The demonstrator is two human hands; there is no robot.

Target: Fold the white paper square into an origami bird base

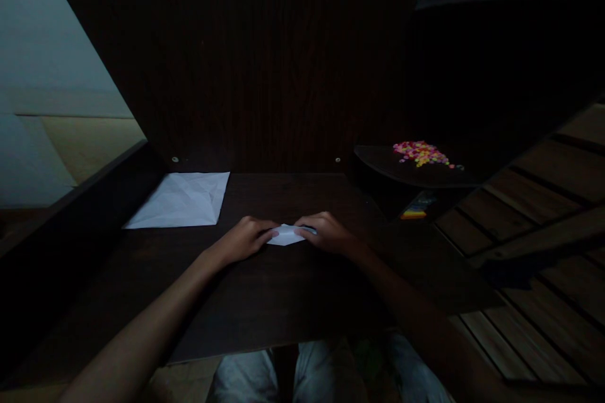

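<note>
White folded paper [286, 235] just below frame centre: your left hand [246, 239] pinches its left end, your right hand [329, 233] its right. Larger white sheet [182, 200] on desk [246, 308], centre-left; coloured bits [421, 153] on shelf [378, 158], right.

Dim light, pale wall [47, 31], dark desk [278, 296] with tall back panel [255, 63], slatted wood [539, 201] at right.

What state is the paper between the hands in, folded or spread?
Folded: the paper between the left hand and right hand shows a small, angular outline. The number of folds cannot be told.
</note>
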